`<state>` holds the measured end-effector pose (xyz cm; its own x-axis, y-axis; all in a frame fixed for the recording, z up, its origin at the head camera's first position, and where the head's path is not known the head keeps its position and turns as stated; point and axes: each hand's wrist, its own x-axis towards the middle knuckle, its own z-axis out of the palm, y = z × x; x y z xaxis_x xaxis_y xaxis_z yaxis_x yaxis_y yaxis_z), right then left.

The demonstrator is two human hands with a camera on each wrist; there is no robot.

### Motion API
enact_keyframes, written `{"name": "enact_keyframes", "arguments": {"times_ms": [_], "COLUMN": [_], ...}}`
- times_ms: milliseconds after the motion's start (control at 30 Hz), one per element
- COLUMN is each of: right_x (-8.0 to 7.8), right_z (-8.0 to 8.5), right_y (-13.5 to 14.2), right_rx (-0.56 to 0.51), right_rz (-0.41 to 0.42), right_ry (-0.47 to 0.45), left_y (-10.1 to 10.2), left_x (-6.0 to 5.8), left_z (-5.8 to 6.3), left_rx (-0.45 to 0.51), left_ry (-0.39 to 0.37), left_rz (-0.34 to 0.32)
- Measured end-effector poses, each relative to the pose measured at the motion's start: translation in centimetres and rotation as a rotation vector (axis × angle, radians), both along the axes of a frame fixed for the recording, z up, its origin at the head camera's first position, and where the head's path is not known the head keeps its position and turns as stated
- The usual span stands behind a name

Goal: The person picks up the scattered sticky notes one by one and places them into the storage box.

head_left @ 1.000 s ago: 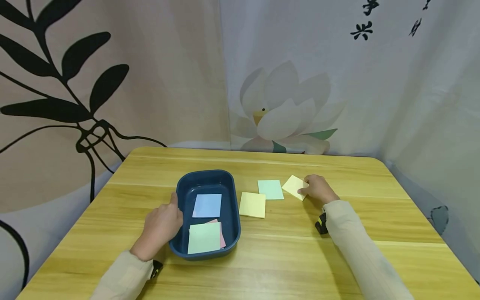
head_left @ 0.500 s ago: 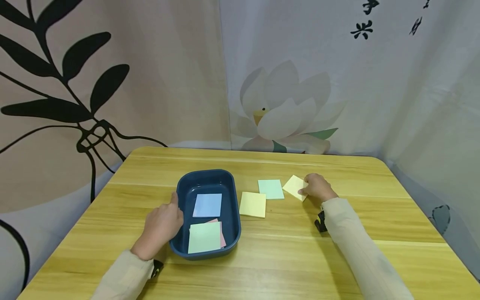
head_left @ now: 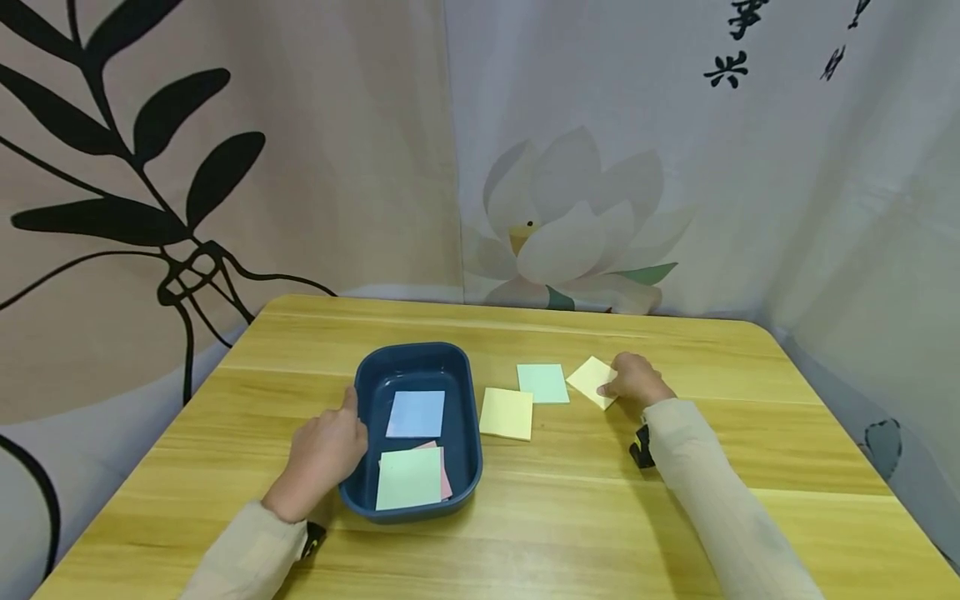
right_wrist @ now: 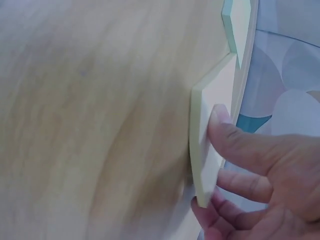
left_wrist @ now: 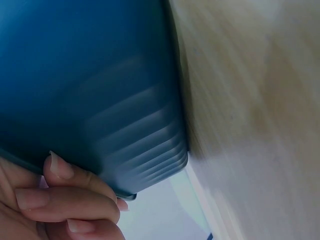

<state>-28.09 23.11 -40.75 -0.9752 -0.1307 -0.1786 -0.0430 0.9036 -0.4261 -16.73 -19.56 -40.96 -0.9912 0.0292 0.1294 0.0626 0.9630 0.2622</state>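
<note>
My right hand (head_left: 639, 381) pinches a pale yellow sticky note pad (head_left: 591, 379) by its right corner. In the right wrist view the thumb lies on top of the pad (right_wrist: 212, 115) and fingertips curl at its lower edge. A mint green pad (head_left: 543, 383) lies just left of it, and another yellow pad (head_left: 506, 413) sits nearer the box. My left hand (head_left: 327, 446) holds the left rim of a dark blue plastic box (head_left: 375, 467), index finger along the rim; the left wrist view shows curled fingers (left_wrist: 75, 205) against the outer wall.
Inside the box lie a blue pad (head_left: 416, 414) and a pale green pad (head_left: 408, 479), which partly covers a pink one (head_left: 446, 479). The wooden table (head_left: 600, 517) ends at a printed curtain (head_left: 360, 167) behind it.
</note>
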Motion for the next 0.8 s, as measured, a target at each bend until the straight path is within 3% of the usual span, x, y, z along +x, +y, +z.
{"name": "enact_keyframes", "arguments": {"times_ms": [500, 800], "right_x": [-0.01, -0.08], "right_z": [-0.16, -0.09], "right_y": [0.28, 0.66], "right_rx": [-0.004, -0.08], "right_rz": [-0.021, -0.017], "right_ry": [0.027, 0.078], "left_y": [-0.1, -0.05], "left_x": [-0.08, -0.2], "left_z": [-0.12, -0.11], "left_rx": [0.01, 0.001], "left_ry": [-0.002, -0.013], "left_rz": [-0.002, 0.004]}}
